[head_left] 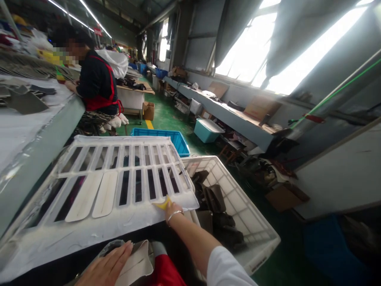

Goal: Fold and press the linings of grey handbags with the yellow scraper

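Observation:
My right hand (pixel 175 210), with a bracelet at the wrist, reaches to the near right edge of a white slatted rack (pixel 89 230). Its fingers are closed on a small yellow pointed object (pixel 162 204), whose exact kind I cannot make out. Low in the view, my left hand (pixel 105 265) lies with fingers stretched out against an off-white panel (pixel 137 263) with a line down its middle. Something grey lies under and beside that panel, mostly hidden. Two rounded off-white panels (pixel 104 194), each with a similar line, rest side by side on the rack.
Right of the rack stands a white plastic crate (pixel 253 222) holding dark folded pieces. A blue crate (pixel 178 141) is behind. At left, a person (pixel 99 83) in a red apron sits at a table (pixel 67 115) with grey pieces. A long bench (pixel 238 123) runs under the windows.

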Demonstrator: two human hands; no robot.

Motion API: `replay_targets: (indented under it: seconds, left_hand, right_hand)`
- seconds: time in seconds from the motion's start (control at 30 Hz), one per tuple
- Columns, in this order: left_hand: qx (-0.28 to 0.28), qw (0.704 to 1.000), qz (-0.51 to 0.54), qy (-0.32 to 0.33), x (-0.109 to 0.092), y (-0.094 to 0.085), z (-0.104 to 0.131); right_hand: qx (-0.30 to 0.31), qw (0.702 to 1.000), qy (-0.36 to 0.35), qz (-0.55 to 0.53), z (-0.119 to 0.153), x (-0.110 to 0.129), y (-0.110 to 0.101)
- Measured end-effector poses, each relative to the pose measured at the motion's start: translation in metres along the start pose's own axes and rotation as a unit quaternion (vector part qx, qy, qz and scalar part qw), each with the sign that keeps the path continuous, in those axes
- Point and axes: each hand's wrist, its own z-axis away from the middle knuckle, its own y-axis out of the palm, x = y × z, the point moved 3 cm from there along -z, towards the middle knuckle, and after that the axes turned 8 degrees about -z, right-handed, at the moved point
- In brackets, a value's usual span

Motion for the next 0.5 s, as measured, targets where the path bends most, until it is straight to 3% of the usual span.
replay_targets:
  seconds: [0.13,0.27,0.4,0.5]
  left_hand:
    - [0.016,0.996,0.093,-0.003,-0.004,-0.038,-0.003]
    - [0.174,0.951,0.256,0.007,-0.005,-0.073,-0.031]
    - [0.262,0.897,0.355,0.036,-0.002,-0.082,-0.064]
    - [0.284,0.874,0.386,0.082,-0.001,-0.075,-0.081]
  right_hand:
    - [0.005,0.998,-0.049,0.038,-0.01,0.019,-0.018]
    - [0.031,0.991,-0.124,0.046,-0.007,0.032,-0.048]
    - [0.11,0.978,-0.168,0.05,0.025,0.018,-0.076]
    - [0.168,0.952,-0.238,0.092,0.061,0.009,-0.077]
